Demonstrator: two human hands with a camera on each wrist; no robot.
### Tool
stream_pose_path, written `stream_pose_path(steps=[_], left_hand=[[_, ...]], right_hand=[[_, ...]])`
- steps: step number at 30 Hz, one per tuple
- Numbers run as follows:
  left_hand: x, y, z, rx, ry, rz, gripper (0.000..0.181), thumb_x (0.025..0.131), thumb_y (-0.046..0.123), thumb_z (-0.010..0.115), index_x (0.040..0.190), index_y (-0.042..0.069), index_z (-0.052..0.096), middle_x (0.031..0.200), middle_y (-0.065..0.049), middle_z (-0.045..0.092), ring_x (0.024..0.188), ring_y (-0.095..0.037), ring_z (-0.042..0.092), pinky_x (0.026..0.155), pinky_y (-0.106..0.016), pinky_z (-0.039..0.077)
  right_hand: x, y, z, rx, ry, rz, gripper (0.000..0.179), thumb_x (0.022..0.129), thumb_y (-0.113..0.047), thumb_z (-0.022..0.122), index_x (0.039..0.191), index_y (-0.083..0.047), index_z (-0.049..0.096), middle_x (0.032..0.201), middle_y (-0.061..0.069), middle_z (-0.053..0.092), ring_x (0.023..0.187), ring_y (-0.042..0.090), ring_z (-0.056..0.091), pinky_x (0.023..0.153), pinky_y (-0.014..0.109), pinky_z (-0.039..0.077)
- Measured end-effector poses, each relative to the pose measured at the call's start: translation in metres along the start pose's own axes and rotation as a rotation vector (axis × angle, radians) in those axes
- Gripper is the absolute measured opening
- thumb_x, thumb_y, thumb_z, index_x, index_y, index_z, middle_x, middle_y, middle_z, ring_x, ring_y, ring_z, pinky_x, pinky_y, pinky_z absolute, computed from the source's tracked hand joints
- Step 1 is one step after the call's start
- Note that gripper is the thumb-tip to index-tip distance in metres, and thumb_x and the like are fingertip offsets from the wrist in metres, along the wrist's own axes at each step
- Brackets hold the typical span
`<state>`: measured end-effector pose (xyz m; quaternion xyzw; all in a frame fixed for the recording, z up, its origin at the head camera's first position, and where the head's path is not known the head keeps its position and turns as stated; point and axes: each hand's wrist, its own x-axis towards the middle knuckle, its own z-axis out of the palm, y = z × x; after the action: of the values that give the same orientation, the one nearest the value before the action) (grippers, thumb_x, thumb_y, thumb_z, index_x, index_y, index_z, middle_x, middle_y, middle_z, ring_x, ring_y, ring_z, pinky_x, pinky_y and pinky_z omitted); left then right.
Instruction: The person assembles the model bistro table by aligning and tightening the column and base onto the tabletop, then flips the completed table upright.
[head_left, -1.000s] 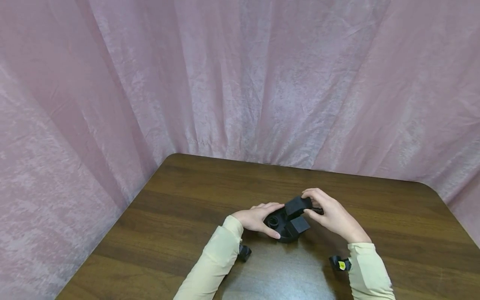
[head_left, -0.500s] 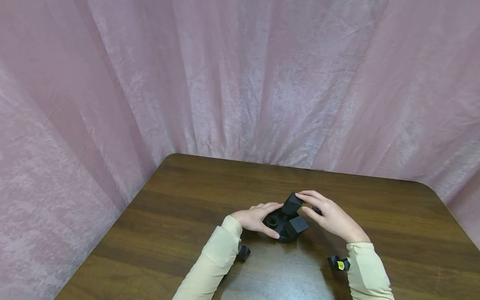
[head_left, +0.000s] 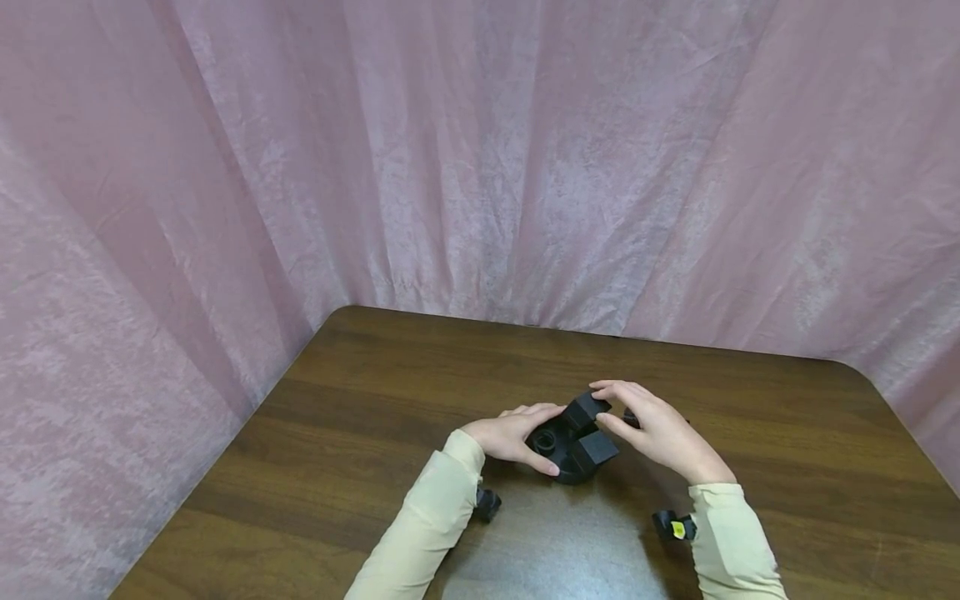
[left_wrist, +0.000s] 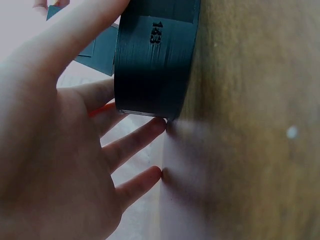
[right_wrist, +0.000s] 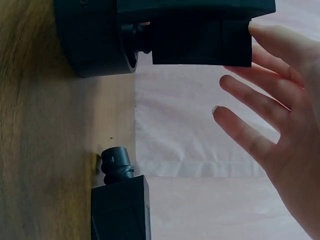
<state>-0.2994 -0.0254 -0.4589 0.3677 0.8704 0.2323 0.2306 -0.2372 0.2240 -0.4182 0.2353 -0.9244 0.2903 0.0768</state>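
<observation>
Left grip: the person's left hand (head_left: pixel 512 438) holds a round black plastic-looking base (head_left: pixel 562 455), thumb along the near side, fingers round the far side.
Right grip: narrow; the right hand (head_left: pixel 660 432) pinches an angular black block (head_left: pixel 585 410) between thumb and index finger, the remaining fingers free of it.
Cream sleeves (head_left: pixel 423 533): nearest of all, reaching up to both wrists.
Near block: a second angular black block (head_left: pixel 597 448) leans outward from the base's near right side; it looks fitted, so that part is probably done.
Round base: resting on the table between the hands, marked 143 on its side wall; it acts as the holder for the blocks.
Ring socket: a raised black ring-shaped socket (head_left: pixel 545 442) in the base, beside the left hand; no block stands in it, and its depth is too dark to read.
Pinched block: farther across the base, tilted; threaded stem shows beside the base's rim, apparently this block's, so its seating seems begun but unfinished.
Loose block: a square-sided black block with a ridged stem (right_wrist: pixel 120 210), lying apart from the base, unattached and seemingly left to do.
Table: brown wood-grain table (head_left: pixel 375 383) beneath everything.
Curtain: pink velvet-like curtain (head_left: pixel 480 167), farthest back.
</observation>
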Motion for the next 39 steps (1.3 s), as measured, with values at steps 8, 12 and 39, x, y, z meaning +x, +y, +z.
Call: stream_pose_path(steps=[8,12,39], left_hand=[[-0.001,0.002,-0.001,0.005,-0.002,0.003,0.093,0.082,0.048,0.073,0.155,0.024,0.021,0.161,0.003,0.024,0.148,-0.021,0.025,0.118,-0.048,0.022],[-0.001,0.002,0.0,0.01,-0.009,0.0,0.093,0.083,0.049,0.072,0.156,0.025,0.02,0.162,0.002,0.023,0.148,-0.022,0.023,0.118,-0.05,0.022],[0.0,-0.002,0.003,0.035,0.003,-0.017,0.092,0.083,0.052,0.07,0.155,0.021,0.021,0.161,0.001,0.023,0.149,-0.021,0.023,0.119,-0.049,0.022]], right_hand=[[0.003,-0.004,0.002,-0.127,0.037,-0.099,0.034,0.092,-0.025,0.067,0.125,-0.022,0.06,0.113,-0.005,0.061,0.086,0.01,0.061,0.072,0.03,0.052],[0.005,-0.007,0.003,-0.165,0.002,-0.113,0.037,0.095,-0.029,0.061,0.132,-0.028,0.059,0.115,-0.003,0.057,0.082,0.008,0.06,0.069,0.029,0.05],[0.025,-0.007,0.017,-0.011,-0.07,0.061,0.041,0.097,-0.049,0.05,0.137,-0.037,0.05,0.098,-0.01,0.053,0.076,0.007,0.051,0.068,0.03,0.043]])
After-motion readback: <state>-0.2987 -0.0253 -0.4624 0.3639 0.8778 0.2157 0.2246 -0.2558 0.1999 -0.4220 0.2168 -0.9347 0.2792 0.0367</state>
